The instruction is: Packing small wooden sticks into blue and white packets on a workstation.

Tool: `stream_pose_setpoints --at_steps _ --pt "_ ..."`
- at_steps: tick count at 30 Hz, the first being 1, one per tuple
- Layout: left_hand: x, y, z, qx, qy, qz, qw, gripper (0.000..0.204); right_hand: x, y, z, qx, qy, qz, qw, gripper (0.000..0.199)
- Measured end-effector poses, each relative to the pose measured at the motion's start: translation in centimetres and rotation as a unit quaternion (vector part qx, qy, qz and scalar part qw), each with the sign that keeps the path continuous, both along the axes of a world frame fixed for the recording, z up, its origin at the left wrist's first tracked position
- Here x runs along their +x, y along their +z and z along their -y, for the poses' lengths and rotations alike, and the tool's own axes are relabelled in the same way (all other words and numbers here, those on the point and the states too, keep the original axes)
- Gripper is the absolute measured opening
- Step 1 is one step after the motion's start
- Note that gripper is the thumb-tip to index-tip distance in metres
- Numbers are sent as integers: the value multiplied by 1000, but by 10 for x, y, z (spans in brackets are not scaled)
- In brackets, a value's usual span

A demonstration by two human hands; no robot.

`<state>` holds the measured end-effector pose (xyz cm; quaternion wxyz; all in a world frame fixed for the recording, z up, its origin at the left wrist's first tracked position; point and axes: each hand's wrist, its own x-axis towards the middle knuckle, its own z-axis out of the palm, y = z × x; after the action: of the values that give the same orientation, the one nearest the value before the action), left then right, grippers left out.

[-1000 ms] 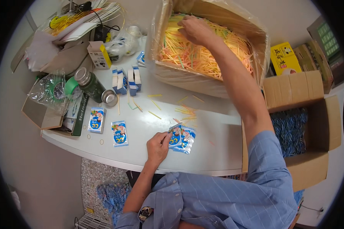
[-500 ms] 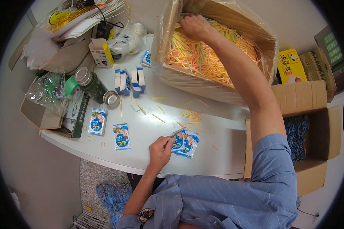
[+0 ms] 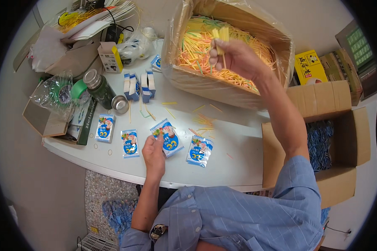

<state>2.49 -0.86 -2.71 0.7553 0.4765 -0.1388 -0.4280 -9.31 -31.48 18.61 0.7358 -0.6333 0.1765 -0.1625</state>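
My left hand pinches a flat blue-and-white packet by its left side, above the table. Over the near part of a big plastic-lined carton, my right hand closes round a small bundle of thin yellow straw-like sticks. Loose yellow, orange, pink and green sticks fill that carton. Two overlapping packets of the same kind lie right of my left hand, another packet lies to its left, and a packet stack sits farther left.
Loose sticks lie scattered mid-table. Blue-and-white packet bundles stand farther back. A dark green flask, a metal cup and a cluttered box are at left. On the right, an open carton holds dark blue strips.
My right hand has come up and toward me out of the sticks, now with a bundle. My left hand has lifted a packet off the others and moved left.
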Motion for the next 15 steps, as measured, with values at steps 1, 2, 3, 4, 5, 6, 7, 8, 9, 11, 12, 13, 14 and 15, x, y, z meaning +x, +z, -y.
stream_pose_setpoints --at_steps 1,2,3,4,5,6,7,8,9,11,12,13,14,15 --pt "2 13 0 17 1 -30 999 18 1 -8 -14 48 21 6 999 27" --pt "3 20 0 34 2 -60 998 19 2 -13 -29 87 24 -6 996 26" --pt "7 19 -2 56 -14 -52 997 23 4 -18 -42 90 26 -5 996 26" --pt "8 20 -2 60 -14 -52 997 23 4 -27 -51 123 41 -19 991 26" --pt "8 22 -4 67 -9 -66 996 25 7 -37 -60 156 57 -34 986 25" --pt "8 22 -5 74 -5 -80 994 27 11 -47 -69 159 57 -35 985 25" --pt "8 19 -7 85 3 -74 994 29 15 -60 -78 159 54 -13 986 25" --pt "8 19 -9 75 17 -86 993 28 21 -74 -86 159 52 9 986 24" --pt "8 19 -10 63 31 -99 993 28 26 -91 -93 155 31 33 987 24" --pt "8 16 -11 60 61 -113 990 31 36 -127 -102 162 -2 71 984 24" --pt "6 17 -5 17 109 -143 984 34 40 -143 -105 162 -39 110 980 24" --pt "7 18 -1 -26 160 -170 972 37 43 -154 -116 184 -56 139 971 24" --pt "10 15 7 -71 180 -180 965 41 46 -164 -127 187 -51 139 971 24" --pt "13 9 12 -68 188 -179 963 41 50 -171 -144 212 -108 149 960 25"
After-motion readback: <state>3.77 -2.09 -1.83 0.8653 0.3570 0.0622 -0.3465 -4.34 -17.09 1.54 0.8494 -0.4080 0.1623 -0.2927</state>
